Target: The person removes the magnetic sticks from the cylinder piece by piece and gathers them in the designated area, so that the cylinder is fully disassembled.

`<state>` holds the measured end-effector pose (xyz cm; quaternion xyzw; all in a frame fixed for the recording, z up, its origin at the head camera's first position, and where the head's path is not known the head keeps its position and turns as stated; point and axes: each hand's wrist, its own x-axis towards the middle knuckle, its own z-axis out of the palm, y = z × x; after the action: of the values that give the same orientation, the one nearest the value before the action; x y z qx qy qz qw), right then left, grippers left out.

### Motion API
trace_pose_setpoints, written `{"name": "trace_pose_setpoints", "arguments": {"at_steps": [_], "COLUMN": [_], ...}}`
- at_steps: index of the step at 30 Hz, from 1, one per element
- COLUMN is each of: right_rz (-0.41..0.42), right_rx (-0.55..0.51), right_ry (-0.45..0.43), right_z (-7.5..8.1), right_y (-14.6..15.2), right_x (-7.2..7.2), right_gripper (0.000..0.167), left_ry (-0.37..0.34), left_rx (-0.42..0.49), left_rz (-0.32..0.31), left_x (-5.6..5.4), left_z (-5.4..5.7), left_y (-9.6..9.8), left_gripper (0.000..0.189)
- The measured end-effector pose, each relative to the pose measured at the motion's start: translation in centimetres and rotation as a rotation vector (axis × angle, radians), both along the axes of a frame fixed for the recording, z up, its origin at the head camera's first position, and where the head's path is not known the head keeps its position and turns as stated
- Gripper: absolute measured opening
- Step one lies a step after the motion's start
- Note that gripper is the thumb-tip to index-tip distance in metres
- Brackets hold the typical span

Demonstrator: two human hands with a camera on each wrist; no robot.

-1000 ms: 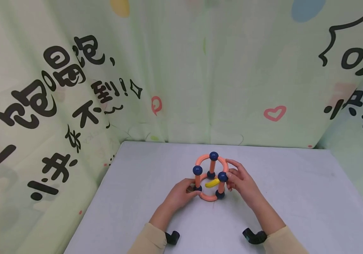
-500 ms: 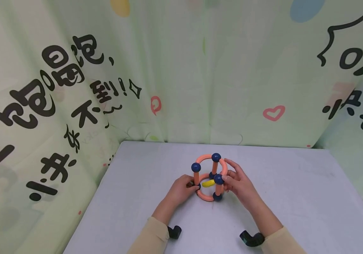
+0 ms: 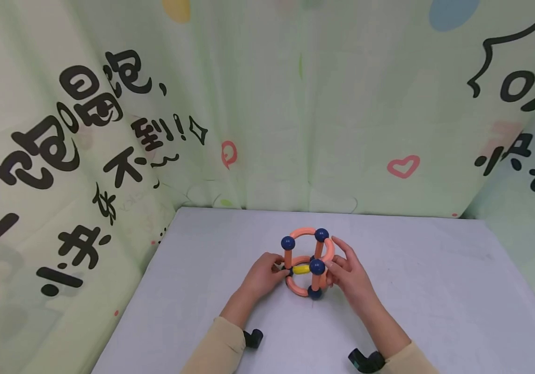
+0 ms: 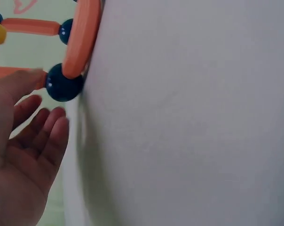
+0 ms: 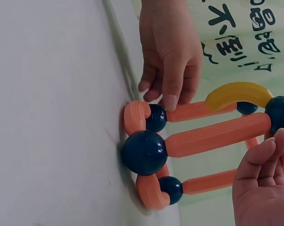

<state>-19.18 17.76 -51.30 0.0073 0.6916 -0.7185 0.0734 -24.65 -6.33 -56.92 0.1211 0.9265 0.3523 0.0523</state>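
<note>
While both hands steady it from either side, an open, drum-shaped frame (image 3: 316, 282) of ribbed, plastic-looking coral rods and arcs joined by glossy navy balls stands upright on the pale lavender-white tabletop (image 3: 211, 270), around the middle from left to right. Compared with the earlier head pictures, the frame has turned clockwise as seen from above: its far upper ball (image 3: 321, 235) has shifted right and nearer, its near upper ball (image 3: 316, 267) left and nearer, and its left upper ball (image 3: 288, 242) slightly farther away. The short, curved yellow plastic bar (image 3: 301, 269), fixed at one end to the near upper ball, slanted before and now lies almost straight across, pointing left. Its other end looks close to the left upright; whether they touch cannot be told.

The left hand (image 3: 263, 274) has moved a little farther off with the turn, its fingers drawn in narrow, thumb and forefinger pinching the frame at the lower left ball (image 4: 63, 87). The right hand (image 3: 351, 275) has come left and nearer, thumb and fingers close together, holding the frame by the near upper ball. Beyond the far edge hangs the light green fabric curtain (image 3: 267, 104).
</note>
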Motion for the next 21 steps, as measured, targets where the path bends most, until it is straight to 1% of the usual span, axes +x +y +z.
{"name": "trace_pose_setpoints", "arguments": {"at_steps": [2, 4, 5, 7, 9, 11, 13, 15, 18, 21], "right_rz": [0.003, 0.009, 0.017, 0.033, 0.054, 0.076, 0.096, 0.112, 0.127, 0.130], "right_rx": [0.026, 0.057, 0.072, 0.103, 0.129, 0.150, 0.164, 0.165, 0.151, 0.113], "right_ry": [-0.001, 0.002, 0.002, 0.006, 0.008, 0.007, 0.004, -0.003, -0.014, -0.031], "right_z": [0.1, 0.2, 0.3, 0.4, 0.6, 0.8, 0.9, 1.0, 1.2, 1.4], "right_y": [0.1, 0.2, 0.4, 0.6, 0.9, 1.2, 1.4, 1.6, 1.7, 1.7], "right_x": [-0.1, -0.4, -0.6, -1.0, -1.4, -1.8, -2.2, -2.6, -3.1, -3.4], "right_gripper": [0.067, 0.066, 0.066, 0.065, 0.063, 0.060, 0.058, 0.058, 0.061, 0.062], "left_ry": [0.019, 0.053, 0.070, 0.120, 0.171, 0.197, 0.209, 0.201, 0.188, 0.179], "left_rx": [-0.008, -0.005, 0.008, 0.043, 0.103, 0.176, 0.234, 0.277, 0.296, 0.301], "left_rz": [0.031, 0.021, 0.000, -0.063, -0.126, -0.171, -0.193, -0.201, -0.212, -0.230], "left_x": [0.7, 1.5, 2.0, 2.9, 3.7, 4.3, 4.6, 4.7, 4.6, 4.4], "left_z": [0.4, 0.9, 1.4, 2.3, 3.2, 3.9, 4.2, 4.3, 4.3, 4.3], "left_y": [-0.2, -0.5, -0.6, -0.8, -0.7, -0.4, 0.1, 0.6, 1.3, 1.9], "left_gripper": [0.022, 0.017, 0.016, 0.015, 0.014, 0.015, 0.020, 0.026, 0.033, 0.035]}}
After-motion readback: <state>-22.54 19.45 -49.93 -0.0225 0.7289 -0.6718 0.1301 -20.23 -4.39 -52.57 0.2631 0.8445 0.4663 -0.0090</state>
